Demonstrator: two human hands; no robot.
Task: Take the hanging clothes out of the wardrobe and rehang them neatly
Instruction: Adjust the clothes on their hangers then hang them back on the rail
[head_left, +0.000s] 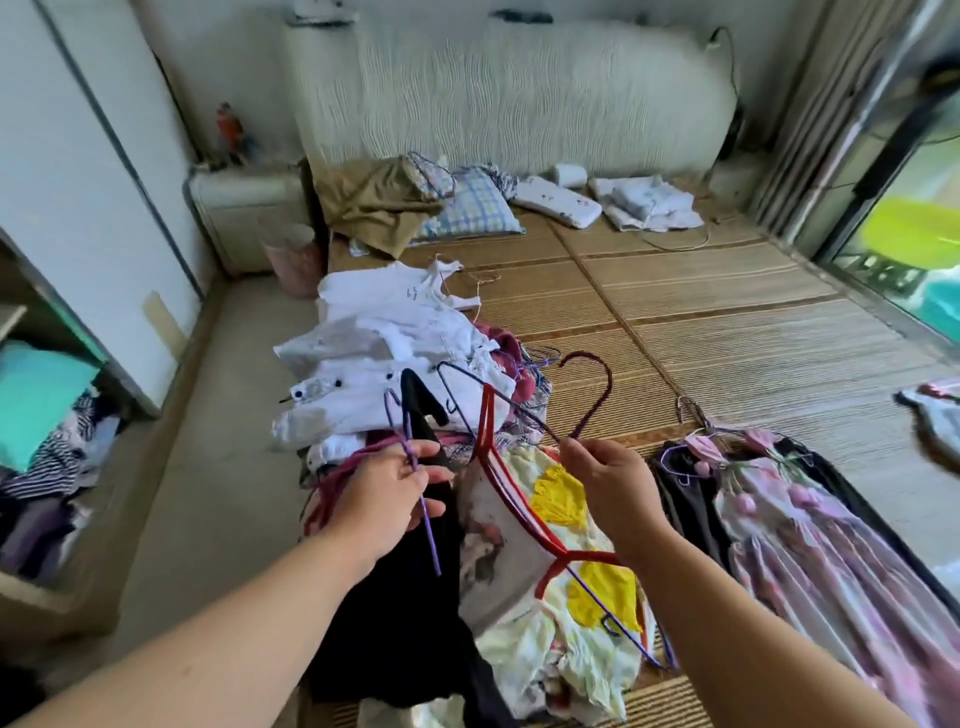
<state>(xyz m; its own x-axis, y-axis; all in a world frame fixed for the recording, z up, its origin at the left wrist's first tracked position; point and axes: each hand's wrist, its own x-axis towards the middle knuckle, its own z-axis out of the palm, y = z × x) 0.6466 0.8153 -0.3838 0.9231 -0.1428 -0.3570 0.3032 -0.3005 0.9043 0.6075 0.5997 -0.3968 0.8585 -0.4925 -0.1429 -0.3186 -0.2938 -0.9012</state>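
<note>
My left hand (384, 493) pinches a thin purple wire hanger (415, 467) above the clothes pile. My right hand (608, 483) pinches the neck of a dark purple wire hanger (597, 384), its hook pointing up. A red plastic hanger (498, 483) lies between my hands on a yellow-patterned garment (561, 613). A black hanger (421, 400) sticks up by the left hand. White clothes (384, 358) are heaped behind, and a black garment (395, 597) lies under my left arm. A pink floral dress (810, 540) on a hanger lies flat on the right.
Everything lies on a bed with a bamboo mat (701, 322). Pillows (472, 208) and folded cloths (644, 202) sit by the headboard. The open wardrobe (47, 405) with piled clothes is on the left. A pink bin (296, 260) stands beside the bed. A glass door (904, 234) is on the right.
</note>
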